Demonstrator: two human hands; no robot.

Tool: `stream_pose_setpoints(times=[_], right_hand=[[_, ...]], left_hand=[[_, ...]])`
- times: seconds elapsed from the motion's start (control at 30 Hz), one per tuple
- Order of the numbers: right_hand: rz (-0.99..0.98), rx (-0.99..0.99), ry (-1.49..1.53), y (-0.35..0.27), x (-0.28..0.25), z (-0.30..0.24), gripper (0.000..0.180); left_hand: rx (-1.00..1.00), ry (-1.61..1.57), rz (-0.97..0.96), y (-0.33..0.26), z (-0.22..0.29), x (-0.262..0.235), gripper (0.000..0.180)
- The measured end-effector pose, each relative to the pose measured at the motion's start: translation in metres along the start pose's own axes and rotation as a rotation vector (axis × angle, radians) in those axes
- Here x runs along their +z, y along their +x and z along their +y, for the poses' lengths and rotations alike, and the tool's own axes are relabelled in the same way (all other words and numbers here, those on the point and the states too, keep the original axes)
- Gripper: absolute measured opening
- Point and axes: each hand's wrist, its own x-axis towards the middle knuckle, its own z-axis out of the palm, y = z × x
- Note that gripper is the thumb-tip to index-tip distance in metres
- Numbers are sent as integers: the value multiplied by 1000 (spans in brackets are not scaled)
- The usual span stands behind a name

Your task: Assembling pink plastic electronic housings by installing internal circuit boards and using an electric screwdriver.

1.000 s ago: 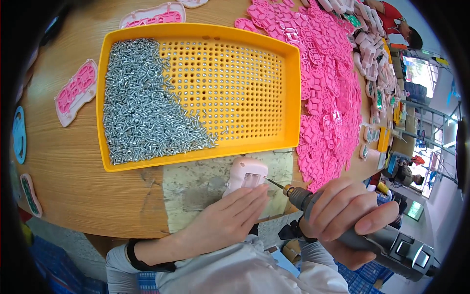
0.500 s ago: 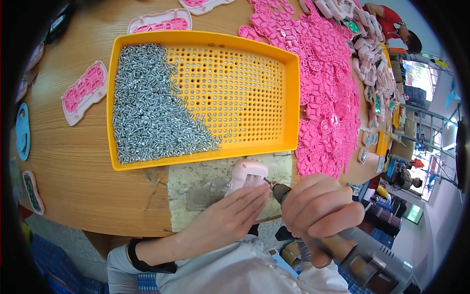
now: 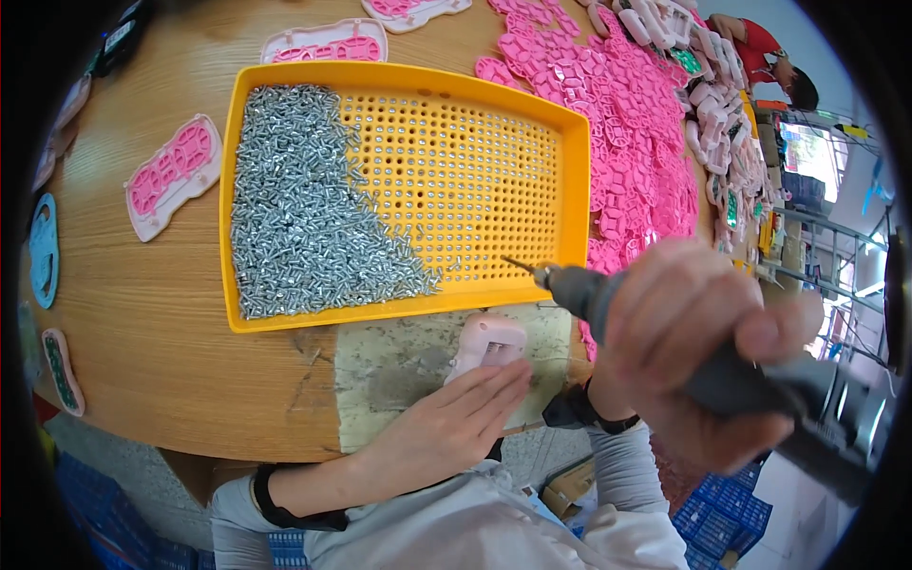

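A pale pink plastic casing [image 3: 489, 334] with a rectangular recess lies on the worn, stained mat [image 3: 370, 380]. My left hand [image 3: 465, 408] holds it there, fingers straight and together over its lower part; the thumb is hidden. My right hand [image 3: 689, 351] is closed round a dark electric screwdriver [image 3: 579, 290], raised at the right and partly blurred. Its thin bit points left, in front of the lower right part of the yellow perforated tray [image 3: 408, 312]. Many small silver screws [image 3: 313, 209] are heaped in the tray's left half, and others stand in its holes.
Bright pink plastic parts [image 3: 636, 161] are piled right of the tray, with pale casings [image 3: 717, 123] beyond. Pink-backed casing halves [image 3: 176, 176] and a blue part [image 3: 44, 252] lie at the left. Another person [image 3: 760, 47] is at the far right. Blue crates [image 3: 727, 508] stand below the table.
My right hand has lifted the screwdriver up and right, away from the casing, its bit now over the tray. The left hand stays on the casing. The view has shifted slightly.
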Motion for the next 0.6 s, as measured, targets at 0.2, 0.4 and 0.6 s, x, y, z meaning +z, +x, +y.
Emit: stream_pose_setpoints(times=[0.2, 0.4, 0.6], right_hand=[[51, 211, -70, 2, 8, 9, 41], [-15, 215, -50, 0, -2, 18, 41], [44, 184, -42, 1, 11, 14, 41]], left_hand=[[-14, -73, 76, 0, -1, 5, 49], [-9, -83, 75, 0, -1, 4, 48], [-1, -26, 50, -3, 1, 3, 44]])
